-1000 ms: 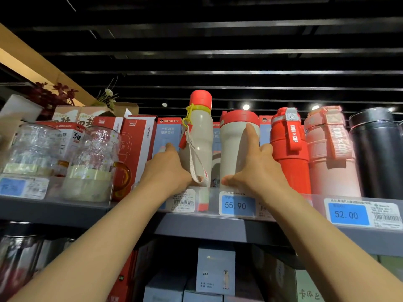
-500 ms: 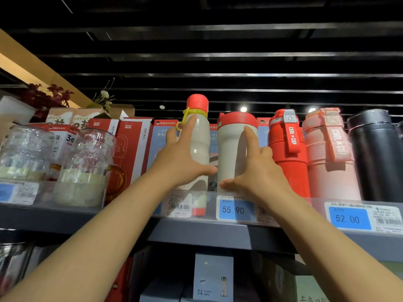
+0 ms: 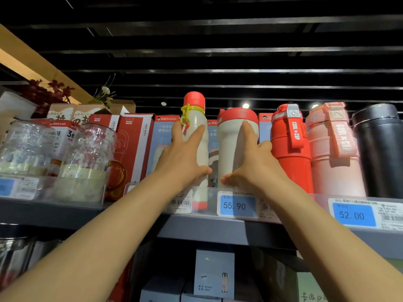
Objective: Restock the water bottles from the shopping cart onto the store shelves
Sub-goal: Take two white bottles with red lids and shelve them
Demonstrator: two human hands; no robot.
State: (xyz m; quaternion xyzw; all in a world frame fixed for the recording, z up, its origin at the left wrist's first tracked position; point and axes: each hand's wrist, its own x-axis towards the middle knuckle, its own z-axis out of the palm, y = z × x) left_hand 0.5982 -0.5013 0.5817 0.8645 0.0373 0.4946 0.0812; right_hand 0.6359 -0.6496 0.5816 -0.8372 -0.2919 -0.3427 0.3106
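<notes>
A slim beige bottle (image 3: 197, 118) with a red cap and a yellow ring stands on the top shelf (image 3: 65, 212). My left hand (image 3: 183, 158) holds its body, fingers up the front and left side, thumb wrapped round the right. Right beside it stands a beige tumbler (image 3: 231, 136) with a red lid. My right hand (image 3: 253, 164) holds the tumbler, with the index finger up its front, the thumb low on the left and the other fingers curled round its right side. The shopping cart is out of view.
To the right stand a red bottle (image 3: 290, 153), a pink bottle (image 3: 333, 162) and a black flask (image 3: 379, 149), close together. Glass jugs (image 3: 85, 153) and red boxes (image 3: 133, 144) fill the left. A clear price rail (image 3: 236, 205) runs along the shelf front. Boxes sit on the shelf below.
My left hand has slid up from the slim bottle's base to its body, and the hanging strap no longer shows in front. My right hand stays on the tumbler.
</notes>
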